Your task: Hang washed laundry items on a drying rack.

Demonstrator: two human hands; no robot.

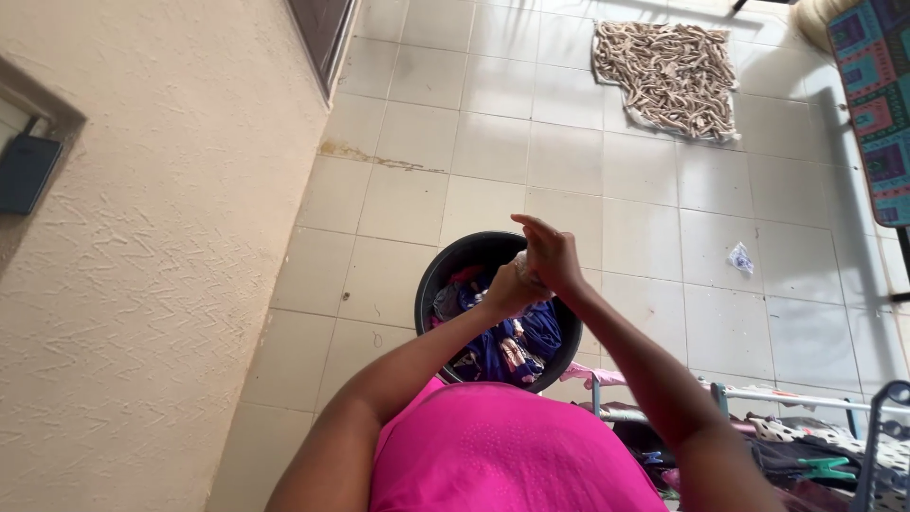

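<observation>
Both my hands meet above a black bucket (445, 265) full of blue, pink and patterned wet clothes (512, 346). My left hand (509, 292) and my right hand (550, 254) are pressed together around a small pale thing (524, 272), mostly hidden between the palms; what it is I cannot tell. My arms reach forward from my pink top (493, 455).
A textured beige wall (142, 284) runs along the left, with a dark door (322, 33) at the top. A shaggy beige mat (668, 76) lies on the tiled floor. A drying rack (806, 403) with clothes and pegs stands at the lower right. A patterned cloth (877, 95) hangs at the right.
</observation>
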